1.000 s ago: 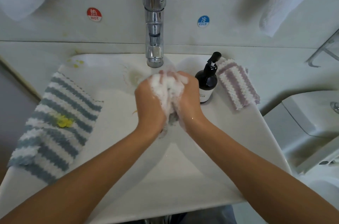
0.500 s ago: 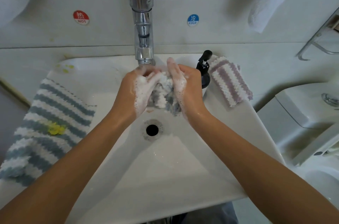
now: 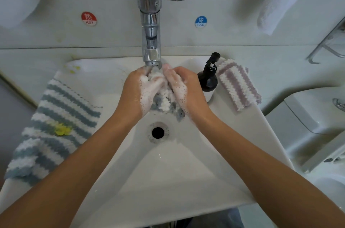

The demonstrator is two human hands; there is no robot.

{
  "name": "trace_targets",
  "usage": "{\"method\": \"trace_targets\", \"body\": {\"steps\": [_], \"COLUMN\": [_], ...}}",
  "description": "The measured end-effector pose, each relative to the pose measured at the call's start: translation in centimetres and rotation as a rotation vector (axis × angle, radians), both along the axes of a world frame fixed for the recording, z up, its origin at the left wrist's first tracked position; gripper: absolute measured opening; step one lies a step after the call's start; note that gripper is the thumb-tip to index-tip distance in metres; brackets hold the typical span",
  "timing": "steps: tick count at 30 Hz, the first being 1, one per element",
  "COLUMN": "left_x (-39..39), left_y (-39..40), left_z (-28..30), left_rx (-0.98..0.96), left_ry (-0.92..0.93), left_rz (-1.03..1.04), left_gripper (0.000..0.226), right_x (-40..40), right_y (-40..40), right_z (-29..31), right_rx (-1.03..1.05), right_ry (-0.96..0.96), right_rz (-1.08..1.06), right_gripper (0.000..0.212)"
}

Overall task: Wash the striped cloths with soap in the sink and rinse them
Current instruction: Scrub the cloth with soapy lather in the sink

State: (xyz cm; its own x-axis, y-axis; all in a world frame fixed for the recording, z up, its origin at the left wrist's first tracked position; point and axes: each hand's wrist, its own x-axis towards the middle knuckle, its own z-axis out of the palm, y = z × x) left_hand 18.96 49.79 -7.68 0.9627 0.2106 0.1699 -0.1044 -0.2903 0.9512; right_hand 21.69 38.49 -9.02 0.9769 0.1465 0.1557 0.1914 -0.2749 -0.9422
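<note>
A: Head view, entry one. Bunched, lathered blue-grey and white striped fleece cloth [image 3: 164, 99] sits directly under the spout of the chrome single-lever tap [image 3: 151, 27], above the round black drain [image 3: 158, 132], at 12 o'clock from it, inside the white ceramic sink [image 3: 186, 171].

B: Hands?

A: Left hand [image 3: 139, 91] grips the cloth from the 9 o'clock side, fingers curled into it, foam over the knuckles. Right hand [image 3: 183, 88] grips it from the 3 o'clock side, fingers likewise curled round the fabric, suds along the thumb edge. Cloth is pressed between both.

B: Is water running?

A: Cannot tell; the spout mouth is hidden behind the fingers.

B: Other cloths?

A: Flat blue-grey and white striped cloth [image 3: 56, 126] lies on the rim at 9 o'clock, with a yellow smear [image 3: 62, 130] on it. Folded mauve and white striped cloth [image 3: 238, 83] rests on the rim at 2 o'clock, just beside the dark pump soap bottle [image 3: 208, 80].

B: Step in hand?

A: Judgement: scrubbing the first cloth with soap, possibly starting its rinse. Task looks early, two cloths untouched.

B: Next move calls for?

A: Likely kneading and squeezing under the spout until foam clears, holding the bundle over the basin so suds drain away. The stained cloth probably needs soap afterwards.
</note>
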Motion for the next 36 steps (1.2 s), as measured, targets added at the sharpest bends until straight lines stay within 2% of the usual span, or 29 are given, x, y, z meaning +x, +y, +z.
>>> {"method": "trace_targets", "body": {"steps": [2, 4, 8, 11, 15, 17, 18, 20, 23, 25, 29, 32, 36], "left_x": [0.2, 0.4, 0.5, 0.4, 0.7, 0.8, 0.8, 0.9, 1.6, 1.9, 2.1, 2.2, 2.2], "left_y": [0.1, 0.4, 0.7, 0.6, 0.7, 1.1, 1.3, 1.7, 2.0, 2.4, 2.7, 2.7, 2.9], "left_z": [-0.1, -0.3, -0.5, -0.6, -0.6, -1.3, -1.7, -2.0, -1.5, -1.5, -1.7, -1.6, -1.7], "left_rx": [-0.121, -0.200, -0.374, -0.409, -0.429, -0.465, -0.479, -0.360, -0.129, -0.028, 0.037, 0.116, 0.136], "left_ry": [0.033, 0.045, 0.025, -0.032, -0.104, -0.114, -0.116, -0.129, -0.081, -0.053, -0.053, -0.061, -0.057], "left_rz": [0.025, 0.056, 0.119, 0.217, 0.335, 0.292, 0.260, 0.261, 0.343, 0.369, 0.385, 0.393, 0.421], "left_gripper": [0.015, 0.012, 0.017, 0.017, 0.013, 0.006, 0.011, 0.009, 0.022, 0.031, 0.036, 0.037, 0.022], "right_x": [-0.1, -0.3, -0.7, -1.1, -1.4, -1.3, -1.1, -1.0, -0.9, -1.1, -1.3, -1.1, -1.0], "right_y": [-0.1, -0.5, -0.5, 0.0, 0.1, 0.2, 0.2, 0.3, 0.5, 0.7, 0.6, 0.3, 0.0], "right_z": [0.6, 1.0, 0.9, 0.8, 0.2, -0.1, -0.3, -0.5, -0.9, -0.9, -0.5, -0.2, 0.0], "right_rx": [0.030, 0.080, 0.133, 0.160, 0.192, 0.146, 0.112, 0.051, -0.156, -0.226, -0.235, -0.354, -0.339], "right_ry": [0.067, 0.115, 0.108, 0.183, 0.223, 0.171, 0.133, 0.085, -0.046, -0.046, 0.068, 0.007, -0.064], "right_rz": [0.042, 0.076, 0.104, 0.131, 0.187, 0.205, 0.208, 0.222, 0.245, 0.263, 0.337, 0.358, 0.319], "right_gripper": [0.044, 0.038, 0.029, 0.019, 0.026, 0.027, 0.026, 0.019, 0.006, 0.014, 0.031, 0.018, 0.020]}}
